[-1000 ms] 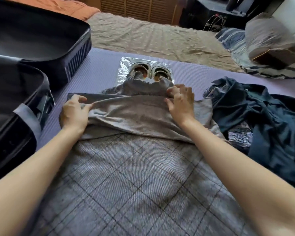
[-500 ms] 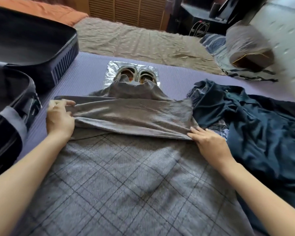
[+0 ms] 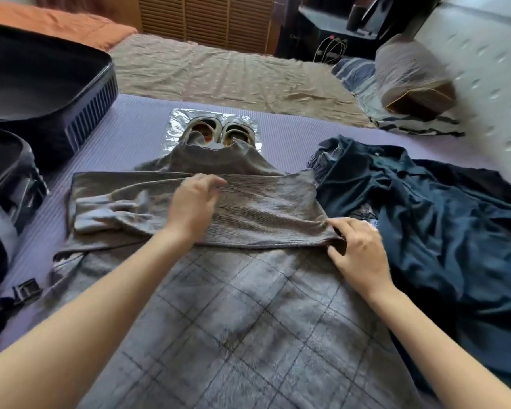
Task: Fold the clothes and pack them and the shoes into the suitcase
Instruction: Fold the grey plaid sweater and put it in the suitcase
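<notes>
Left hand (image 3: 194, 208) moved from left edge to centre frame, fingers relaxed on grey dress (image 3: 248, 320) | right hand (image 3: 359, 252) pinches sleeve (image 3: 266, 214) | sleeves crossed, body fold next

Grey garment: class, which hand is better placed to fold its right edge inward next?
Probably the right: the right hand pinches the grey garment at its right edge, while the left hand lies over its middle, away from that edge.

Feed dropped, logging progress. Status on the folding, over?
Left hand resting on grey checked garment, right hand pinching its folded-over edge. Garment part-folded, not packed. Grey slip-on shoes partly under its collar; dark blue clothes pile alongside.
</notes>
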Available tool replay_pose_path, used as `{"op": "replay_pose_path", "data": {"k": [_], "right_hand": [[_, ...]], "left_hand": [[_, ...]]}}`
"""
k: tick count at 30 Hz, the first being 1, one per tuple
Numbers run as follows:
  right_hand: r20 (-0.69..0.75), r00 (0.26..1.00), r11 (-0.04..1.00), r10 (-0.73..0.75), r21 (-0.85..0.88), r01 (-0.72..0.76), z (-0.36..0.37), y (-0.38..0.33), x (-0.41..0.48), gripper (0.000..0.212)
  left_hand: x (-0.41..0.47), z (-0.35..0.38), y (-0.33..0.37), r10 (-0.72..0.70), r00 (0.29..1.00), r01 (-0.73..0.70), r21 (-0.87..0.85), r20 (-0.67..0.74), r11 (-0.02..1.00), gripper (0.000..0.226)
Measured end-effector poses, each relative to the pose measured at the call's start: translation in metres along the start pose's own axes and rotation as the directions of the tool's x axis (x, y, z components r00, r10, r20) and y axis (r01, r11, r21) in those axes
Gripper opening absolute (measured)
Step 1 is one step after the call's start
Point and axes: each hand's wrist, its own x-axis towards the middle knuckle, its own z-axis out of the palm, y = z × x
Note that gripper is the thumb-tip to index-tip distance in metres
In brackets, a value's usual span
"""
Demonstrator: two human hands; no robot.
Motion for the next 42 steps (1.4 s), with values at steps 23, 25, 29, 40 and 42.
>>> {"op": "replay_pose_path", "data": {"k": [23, 25, 29, 40, 42], "right_hand": [[-0.21, 0.978, 0.982, 0.014, 0.186, 0.026, -0.004, 0.03, -0.026, 0.015], [-0.176, 0.984, 0.994, 0.003, 0.111, 0.017, -0.002, 0.03, -0.027, 0.015], [-0.194, 0.981, 0.994, 0.025, 0.108, -0.004, -0.005, 0.021, -0.024, 0.017], [0.461, 0.887, 1.0, 0.025, -0.009, -0.023, 0.017, -0.009, 0.008, 0.07], [0.502, 0.862, 0.994, 0.078, -0.104, -0.03, 0.024, -0.01, 0.008, 0.073]], "left_hand": [[0.121, 0.137, 0.111, -0.337, 0.929, 0.363, -0.533, 0.15, 0.764, 0.015], [0.118, 0.141, 0.108, -0.307, 0.934, 0.358, -0.511, 0.184, 0.782, 0.015], [0.101, 0.144, 0.109, -0.113, 0.935, 0.225, -0.312, 0.337, 0.923, 0.027], [-0.042, 0.046, 0.034, -0.024, 0.98, -0.039, 0.307, 0.199, 0.951, 0.048], [-0.062, 0.032, 0.005, -0.184, 0.939, 0.021, 0.488, 0.29, 0.873, 0.063]]}}
